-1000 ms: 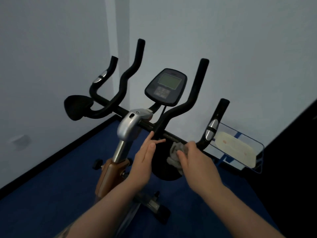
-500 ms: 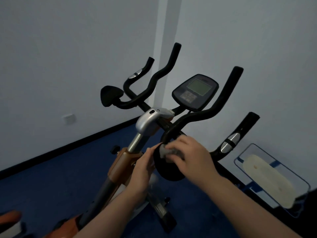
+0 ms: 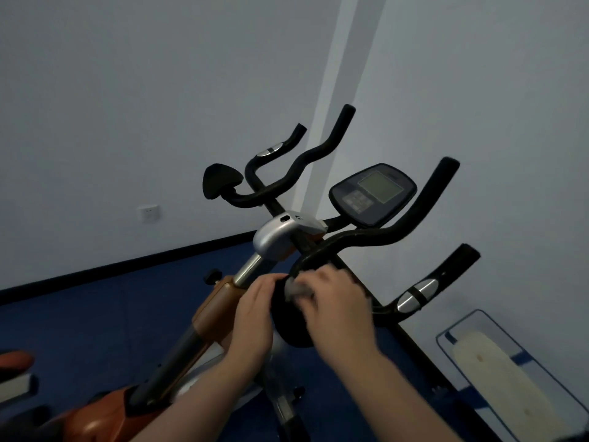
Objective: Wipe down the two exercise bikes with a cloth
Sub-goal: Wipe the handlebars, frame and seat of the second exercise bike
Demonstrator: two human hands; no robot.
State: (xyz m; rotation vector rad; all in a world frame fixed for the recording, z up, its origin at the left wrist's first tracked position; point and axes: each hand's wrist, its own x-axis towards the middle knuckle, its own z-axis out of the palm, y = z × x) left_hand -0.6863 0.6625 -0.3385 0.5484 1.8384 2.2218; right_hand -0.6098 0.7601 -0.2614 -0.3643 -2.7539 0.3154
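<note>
An orange and silver exercise bike (image 3: pixel 216 311) stands in front of me, with black handlebars (image 3: pixel 376 234) and a dark console (image 3: pixel 373 193). My right hand (image 3: pixel 338 311) holds a small grey cloth (image 3: pixel 296 290) against the black elbow pad (image 3: pixel 290 327) on the near handlebar. My left hand (image 3: pixel 255 320) grips the left edge of that same pad, fingers curled over it. Most of the cloth is hidden under my right hand. A second black pad (image 3: pixel 220 183) sits at the far left of the bars.
White walls meet in a corner behind the bike, above a blue floor (image 3: pixel 95 314) with black skirting. A clear tray with a cream insert (image 3: pixel 510 374) lies on the floor at right. An orange part (image 3: pixel 14 362) shows at the left edge. A wall socket (image 3: pixel 149 213) is at left.
My view has swung left and down, so the bike sits further right. My left hand went from open beside the stem to gripping the pad; my right hand slid the cloth leftward onto the pad.
</note>
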